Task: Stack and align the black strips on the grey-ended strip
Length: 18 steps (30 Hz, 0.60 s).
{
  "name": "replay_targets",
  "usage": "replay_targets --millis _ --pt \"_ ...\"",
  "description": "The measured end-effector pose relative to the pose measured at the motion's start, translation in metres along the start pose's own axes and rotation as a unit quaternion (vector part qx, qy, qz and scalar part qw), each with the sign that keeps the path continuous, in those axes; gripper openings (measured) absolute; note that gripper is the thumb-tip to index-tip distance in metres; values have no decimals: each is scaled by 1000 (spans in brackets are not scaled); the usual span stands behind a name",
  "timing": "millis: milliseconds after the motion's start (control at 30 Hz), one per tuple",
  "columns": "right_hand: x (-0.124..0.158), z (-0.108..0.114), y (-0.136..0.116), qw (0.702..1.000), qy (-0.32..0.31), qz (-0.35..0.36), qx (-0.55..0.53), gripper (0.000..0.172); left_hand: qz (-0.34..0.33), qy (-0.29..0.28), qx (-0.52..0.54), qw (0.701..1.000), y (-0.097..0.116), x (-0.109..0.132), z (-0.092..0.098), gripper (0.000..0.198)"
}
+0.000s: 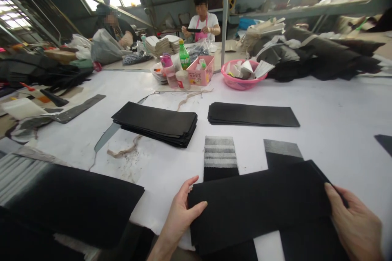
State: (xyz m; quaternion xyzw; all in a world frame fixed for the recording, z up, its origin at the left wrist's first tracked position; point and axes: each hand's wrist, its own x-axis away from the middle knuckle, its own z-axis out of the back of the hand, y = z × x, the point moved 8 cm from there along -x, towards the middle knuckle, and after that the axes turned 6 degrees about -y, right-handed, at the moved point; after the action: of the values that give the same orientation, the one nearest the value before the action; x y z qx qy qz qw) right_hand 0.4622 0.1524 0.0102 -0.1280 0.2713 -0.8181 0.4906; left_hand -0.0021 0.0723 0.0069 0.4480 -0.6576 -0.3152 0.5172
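Between my two hands is a stack of black rectangular sheets (260,204), slightly tilted, at the lower right. My left hand (183,212) grips its left end, thumb on top and fingers behind the edge. Around the right end closes my right hand (352,216), its thumb on the near face and fingers partly hidden. Beneath the stack lie two black strips with grey-white upper ends, the left one striped (219,151) and the right one plain grey (281,149). Their middles are covered by the held stack.
Farther back lie a thick pile of black sheets (156,122) and a thinner pile (252,115). More black pieces (76,200) are at the left. A pink basket (243,77), pink box (200,71) and green bottle (184,55) stand beyond. Two people (202,20) sit across the table.
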Motion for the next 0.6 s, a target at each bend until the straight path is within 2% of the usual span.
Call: replay_targets --millis 133,300,433,600 --pt "2 1 -3 999 -14 -7 -46 36 3 18 56 998 -1 6 -2 86" --pt "4 0 -2 999 -7 14 -39 36 3 26 87 996 2 19 -9 55" --pt "2 -3 0 999 -7 21 -35 37 15 12 76 997 1 23 -15 53" --pt "4 -2 -5 999 -2 36 -35 37 30 33 41 998 -8 23 -13 46"
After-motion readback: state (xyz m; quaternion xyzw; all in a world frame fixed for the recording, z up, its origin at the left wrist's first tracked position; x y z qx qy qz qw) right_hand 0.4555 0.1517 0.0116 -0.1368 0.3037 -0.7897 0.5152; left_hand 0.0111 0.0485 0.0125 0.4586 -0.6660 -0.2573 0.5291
